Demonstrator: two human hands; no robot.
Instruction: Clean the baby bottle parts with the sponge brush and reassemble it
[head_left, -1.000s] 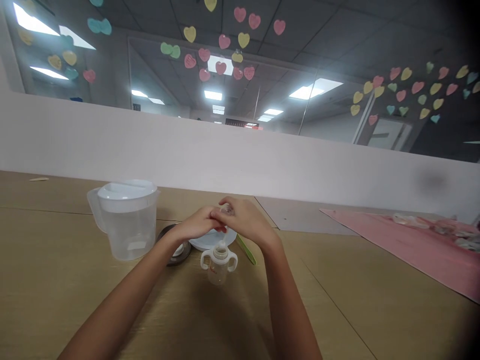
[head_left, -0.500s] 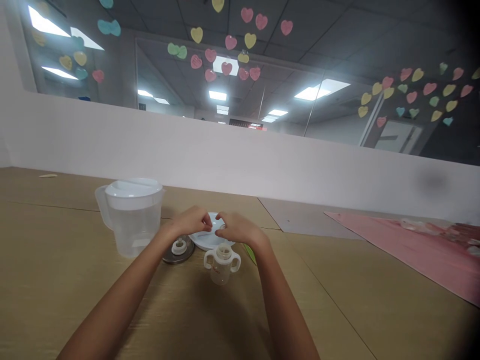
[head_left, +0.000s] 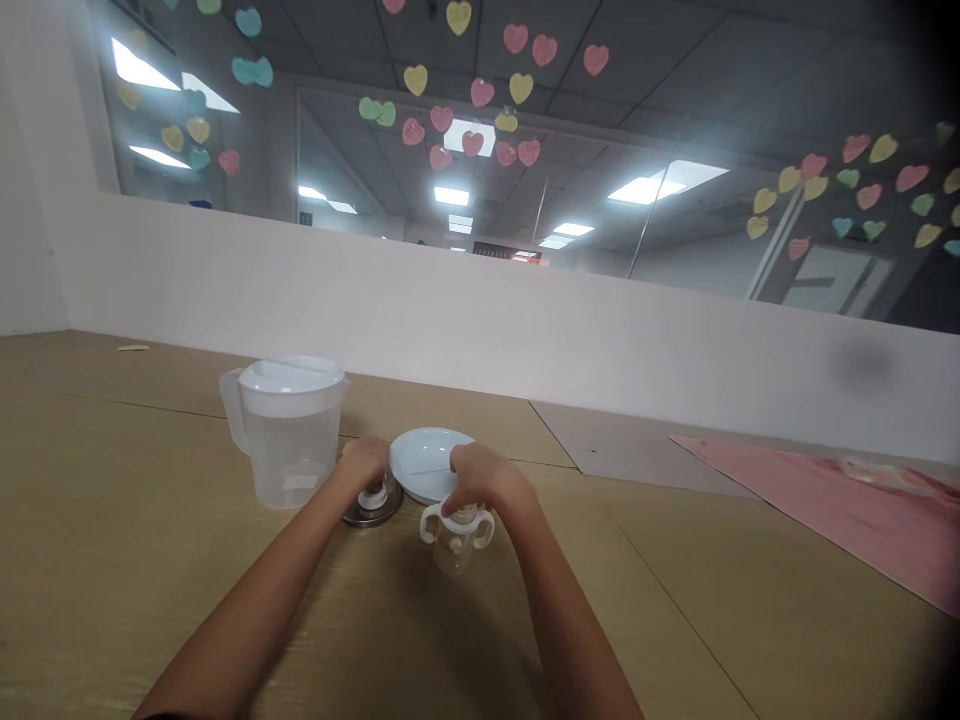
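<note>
My left hand is lowered onto a small white bottle part that stands on a round metal disc, and its fingers cover the part's upper side. My right hand rests on top of a clear baby bottle with two white handles, fingers curled over its collar. Between the hands lies a white plate, touched by neither. A clear plastic pitcher with a white lid stands left of my left hand.
The light wooden table runs wide on both sides. A pink mat with clear items lies at the right. A thin pale stick lies far left. A white low wall closes the table's back edge, with glass and paper hearts above.
My hands have come apart from above the plate and moved down. The left is now at the small white part, the right on the bottle. The plate shows whole, and the green strip is out of view.
</note>
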